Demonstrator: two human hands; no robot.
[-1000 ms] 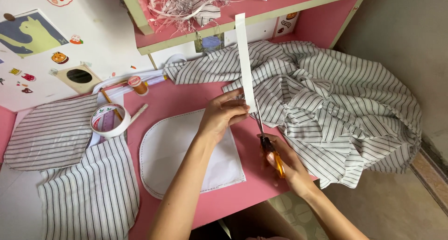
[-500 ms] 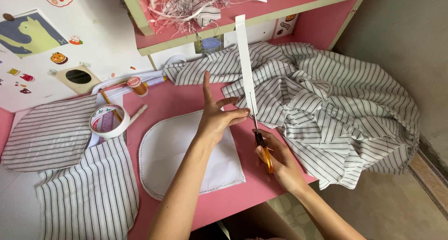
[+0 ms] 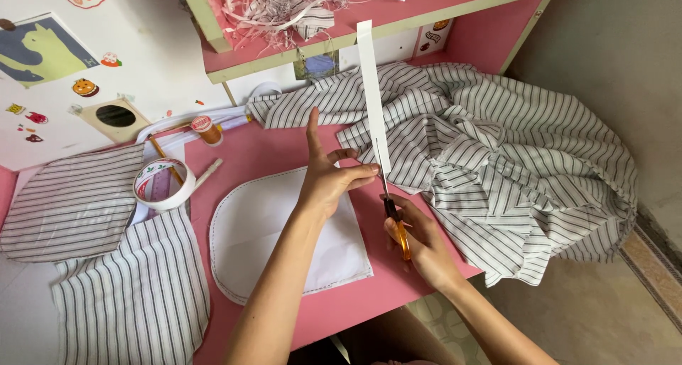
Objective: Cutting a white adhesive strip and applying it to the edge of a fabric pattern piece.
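My left hand (image 3: 329, 175) rests on the right edge of a white rounded fabric piece (image 3: 270, 230) lying on the pink table (image 3: 249, 148), thumb and fingers pinching the base of a long white strip (image 3: 372, 88) that stands up from the piece's edge. My right hand (image 3: 420, 241) grips orange-handled scissors (image 3: 395, 216), blades pointing up along the strip's lower end. Both hands sit close together at the table's front right.
A large heap of striped cloth (image 3: 497, 159) fills the right side and hangs over the edge. Cut striped pieces (image 3: 106, 265) lie at left, with a tape roll (image 3: 165, 184), a thread spool (image 3: 206, 129) and a shelf of white scraps (image 3: 284, 6) above.
My left hand has opened its fingers and now holds the strip only near its base. The scissors have moved up along the strip, and the right hand has shifted slightly left.
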